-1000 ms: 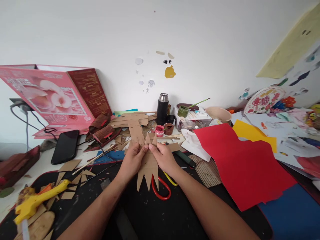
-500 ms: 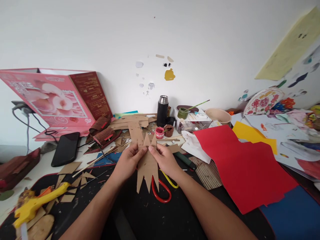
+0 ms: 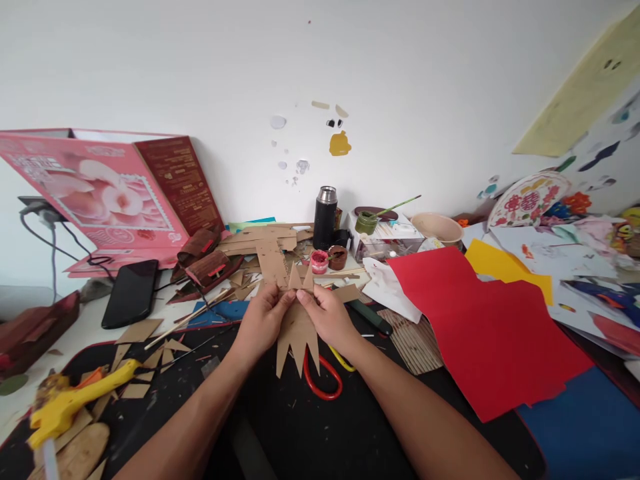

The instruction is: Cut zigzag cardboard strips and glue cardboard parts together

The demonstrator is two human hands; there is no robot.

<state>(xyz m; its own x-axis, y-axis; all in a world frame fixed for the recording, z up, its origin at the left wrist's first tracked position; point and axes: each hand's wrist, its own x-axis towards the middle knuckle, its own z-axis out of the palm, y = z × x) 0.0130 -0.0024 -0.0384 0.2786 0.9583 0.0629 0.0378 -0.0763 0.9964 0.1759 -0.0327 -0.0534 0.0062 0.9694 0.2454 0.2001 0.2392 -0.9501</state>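
Between my two hands is a brown cardboard piece [image 3: 299,327] with zigzag points at its near and far ends. My left hand [image 3: 264,319] pinches its left side, thumb on top. On the right side my right hand [image 3: 330,320] grips it the same way, and the two thumb tips nearly meet at the middle. Below the cardboard lie scissors with a red handle loop [image 3: 324,380], partly covered by the piece. A yellow loop [image 3: 343,359] shows beside my right wrist. Just beyond my right hand rests a dark green tool handle [image 3: 369,317].
A yellow glue gun [image 3: 83,400] lies among cardboard scraps at left, near a black phone [image 3: 130,293]. Behind stand a black flask [image 3: 325,217], a red paint jar [image 3: 319,262] and a green paint jar [image 3: 367,223]. Red paper [image 3: 495,327] covers the right side.
Both thumbs press closer together at the middle, and the cardboard's far points stand up a little more. The view has shifted slightly; my hands keep their hold.
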